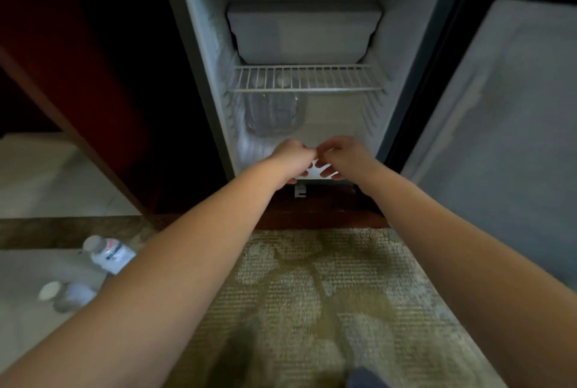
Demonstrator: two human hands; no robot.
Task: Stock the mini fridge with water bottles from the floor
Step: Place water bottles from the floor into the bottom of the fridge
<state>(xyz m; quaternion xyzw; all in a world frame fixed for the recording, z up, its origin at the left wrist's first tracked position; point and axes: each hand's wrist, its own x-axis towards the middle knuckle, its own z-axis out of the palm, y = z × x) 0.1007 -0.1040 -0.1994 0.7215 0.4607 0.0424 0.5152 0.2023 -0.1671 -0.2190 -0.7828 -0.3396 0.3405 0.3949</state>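
The mini fridge (pixel 206 53) stands open in front of me. Clear water bottles (pixel 274 114) stand at the left under its wire shelf (pixel 337 80). At the fridge's bottom front edge my left hand (pixel 290 158) and my right hand (pixel 340 155) meet. The fingers of both curl down around a white object (pixel 314 169) that they mostly hide; I cannot tell what it is. On the floor to my left lie a labelled water bottle (pixel 109 255) and a second, blurred bottle (pixel 67 294), partly behind my left forearm.
The fridge door (pixel 515 122) hangs open to the right. A freezer box (pixel 303 33) fills the fridge's top. Dark wooden cabinet panels (pixel 78 75) stand at the left. A patterned rug (pixel 312 294) lies under my arms, with pale tiles (pixel 37 175) to the left.
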